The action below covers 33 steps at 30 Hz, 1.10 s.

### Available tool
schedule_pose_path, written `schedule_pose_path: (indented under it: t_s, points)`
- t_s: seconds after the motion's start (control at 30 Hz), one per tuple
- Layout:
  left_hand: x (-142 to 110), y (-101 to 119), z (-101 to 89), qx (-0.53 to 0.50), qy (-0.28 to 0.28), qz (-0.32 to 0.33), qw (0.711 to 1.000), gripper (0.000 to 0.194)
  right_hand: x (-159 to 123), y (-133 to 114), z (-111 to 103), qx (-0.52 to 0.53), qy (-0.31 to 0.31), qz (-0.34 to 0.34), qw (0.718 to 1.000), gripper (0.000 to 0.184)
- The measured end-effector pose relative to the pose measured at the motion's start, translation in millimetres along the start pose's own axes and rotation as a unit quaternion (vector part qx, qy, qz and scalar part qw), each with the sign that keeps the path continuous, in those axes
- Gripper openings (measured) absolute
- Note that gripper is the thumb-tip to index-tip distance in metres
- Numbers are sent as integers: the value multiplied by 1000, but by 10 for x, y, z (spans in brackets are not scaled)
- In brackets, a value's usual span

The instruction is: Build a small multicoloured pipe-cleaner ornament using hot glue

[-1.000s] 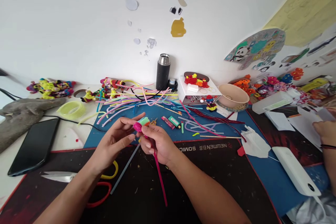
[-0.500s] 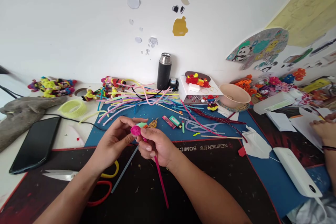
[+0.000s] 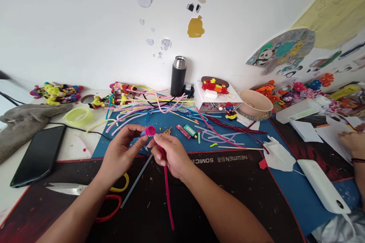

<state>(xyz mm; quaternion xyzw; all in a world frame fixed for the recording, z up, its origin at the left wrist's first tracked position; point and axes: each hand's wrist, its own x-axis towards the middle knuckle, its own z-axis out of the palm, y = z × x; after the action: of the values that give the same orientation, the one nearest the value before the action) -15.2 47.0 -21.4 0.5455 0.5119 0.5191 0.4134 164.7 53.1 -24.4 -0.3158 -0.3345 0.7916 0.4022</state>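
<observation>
My left hand (image 3: 122, 152) pinches a small pink pipe-cleaner coil (image 3: 150, 131) between thumb and fingers. Beneath the coil a bit of purple and green shows; the rest is covered by my fingers. My right hand (image 3: 172, 153) is closed on the long pink pipe cleaner (image 3: 167, 201), whose free end hangs down over the dark mat. Under my left forearm lie scissors (image 3: 68, 188) with one red and one yellow handle loop. A grey-blue pipe cleaner (image 3: 136, 183) rests slantwise on the mat between my arms.
Many loose pipe cleaners (image 3: 137, 112) lie behind my hands. A black thermos (image 3: 178, 78) stands at the wall beside a white box (image 3: 202, 104) and a beige bowl (image 3: 255, 103). At left is a phone (image 3: 38, 155); at right, a white power bank (image 3: 322, 186) and another person's hand (image 3: 353, 140).
The coil has tipped upward and moved slightly right and up, hiding most of the green part. My right hand's grip has shifted, and the pipe cleaner's hanging end has swung left.
</observation>
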Motion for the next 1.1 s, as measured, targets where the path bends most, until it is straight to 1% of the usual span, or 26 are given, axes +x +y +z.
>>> schedule_pose_path:
  t_s: [0.1,0.23,0.37,0.5,0.7,0.93,1.03,1.1]
  points:
    - [4,-21,10,0,26,-9,1000,44,-2,21,11,-46,12,-11,999,47]
    - [10,-10,16,2,45,-17,999,46,-13,26,17,-110,5,-29,994,48]
    - [10,6,16,4,42,-16,999,44,-33,26,21,-174,0,-40,984,49]
    - [23,-7,0,15,45,-12,999,43,-49,28,29,-218,-5,-40,975,49]
    - [45,-75,-47,74,45,-1,996,35,-67,42,21,-273,0,-53,960,39]
    - [46,-115,-49,145,41,38,988,28,-75,62,5,-366,-10,-102,925,50]
    - [56,-111,-56,165,33,65,984,23,-78,40,2,-373,-4,-105,922,51]
    - [66,-96,-65,174,29,82,981,20,-76,20,-1,-373,0,-104,922,48]
